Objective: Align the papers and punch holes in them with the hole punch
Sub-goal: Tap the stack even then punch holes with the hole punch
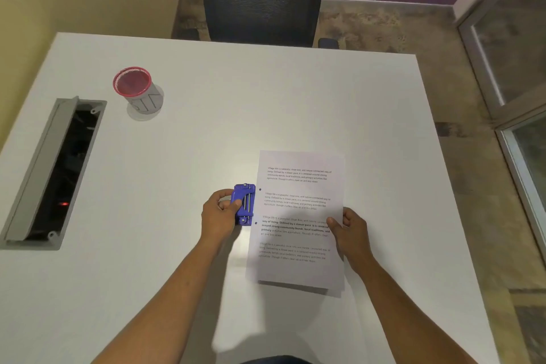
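The right hand (pixel 350 230) pinches the papers' (pixel 298 221) right edge; the left hand (pixel 220 213) grips the blue hole punch (pixel 244 204) just left of them — two holes show, so keep the stack squared and flat.

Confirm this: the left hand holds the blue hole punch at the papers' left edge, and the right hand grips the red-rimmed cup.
Not quite. In the head view the right hand grips the papers' right edge; the red-rimmed cup stands untouched far left. The left hand does hold the blue hole punch at the left edge.
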`<state>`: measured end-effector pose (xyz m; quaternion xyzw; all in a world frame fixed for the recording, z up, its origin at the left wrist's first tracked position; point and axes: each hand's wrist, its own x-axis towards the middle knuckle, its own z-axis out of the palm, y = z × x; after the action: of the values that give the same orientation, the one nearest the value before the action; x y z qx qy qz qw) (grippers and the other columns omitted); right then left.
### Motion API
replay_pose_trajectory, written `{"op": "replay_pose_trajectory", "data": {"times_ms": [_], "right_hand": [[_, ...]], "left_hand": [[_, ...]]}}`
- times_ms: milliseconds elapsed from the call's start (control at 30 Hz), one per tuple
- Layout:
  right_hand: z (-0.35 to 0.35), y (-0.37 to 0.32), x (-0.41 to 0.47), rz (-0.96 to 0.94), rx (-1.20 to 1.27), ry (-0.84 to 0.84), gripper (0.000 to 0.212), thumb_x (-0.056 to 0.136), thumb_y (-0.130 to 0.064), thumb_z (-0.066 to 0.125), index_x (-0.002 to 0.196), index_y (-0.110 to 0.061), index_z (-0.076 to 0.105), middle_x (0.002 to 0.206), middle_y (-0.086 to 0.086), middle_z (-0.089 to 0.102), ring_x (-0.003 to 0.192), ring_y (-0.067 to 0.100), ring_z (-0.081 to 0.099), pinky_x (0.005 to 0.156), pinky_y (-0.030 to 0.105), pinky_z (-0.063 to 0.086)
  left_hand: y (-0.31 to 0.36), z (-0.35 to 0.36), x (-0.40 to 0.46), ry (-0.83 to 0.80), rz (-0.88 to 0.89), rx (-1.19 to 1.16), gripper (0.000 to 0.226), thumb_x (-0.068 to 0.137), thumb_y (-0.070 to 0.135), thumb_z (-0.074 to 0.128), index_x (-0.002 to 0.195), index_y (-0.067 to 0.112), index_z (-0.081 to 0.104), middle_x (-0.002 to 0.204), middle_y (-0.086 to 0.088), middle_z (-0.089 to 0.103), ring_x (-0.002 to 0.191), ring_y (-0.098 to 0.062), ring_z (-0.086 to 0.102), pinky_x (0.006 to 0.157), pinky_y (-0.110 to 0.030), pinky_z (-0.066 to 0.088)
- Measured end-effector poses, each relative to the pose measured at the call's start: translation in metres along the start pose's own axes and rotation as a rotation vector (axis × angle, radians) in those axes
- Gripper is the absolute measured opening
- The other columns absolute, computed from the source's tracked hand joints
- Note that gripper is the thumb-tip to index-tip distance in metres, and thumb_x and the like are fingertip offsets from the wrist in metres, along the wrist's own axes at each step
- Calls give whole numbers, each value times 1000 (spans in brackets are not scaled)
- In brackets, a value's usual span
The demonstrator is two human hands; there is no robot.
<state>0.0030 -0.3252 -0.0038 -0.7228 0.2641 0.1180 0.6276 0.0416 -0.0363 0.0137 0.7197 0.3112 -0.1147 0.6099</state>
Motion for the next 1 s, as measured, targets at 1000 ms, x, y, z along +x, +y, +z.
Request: {"op": "replay_pose_trajectory", "data": {"times_ms": [1000], "right_hand": [[67, -36, 18, 43, 75, -104, 18, 94, -8, 61, 111, -14, 65, 99, 3, 78, 87, 25, 75, 70, 35, 61]], "left_hand": [[5, -90, 76, 175, -13, -78, 21, 95, 8, 57, 115, 14, 63, 102, -17, 69, 82, -28, 65, 83, -46, 56]]}}
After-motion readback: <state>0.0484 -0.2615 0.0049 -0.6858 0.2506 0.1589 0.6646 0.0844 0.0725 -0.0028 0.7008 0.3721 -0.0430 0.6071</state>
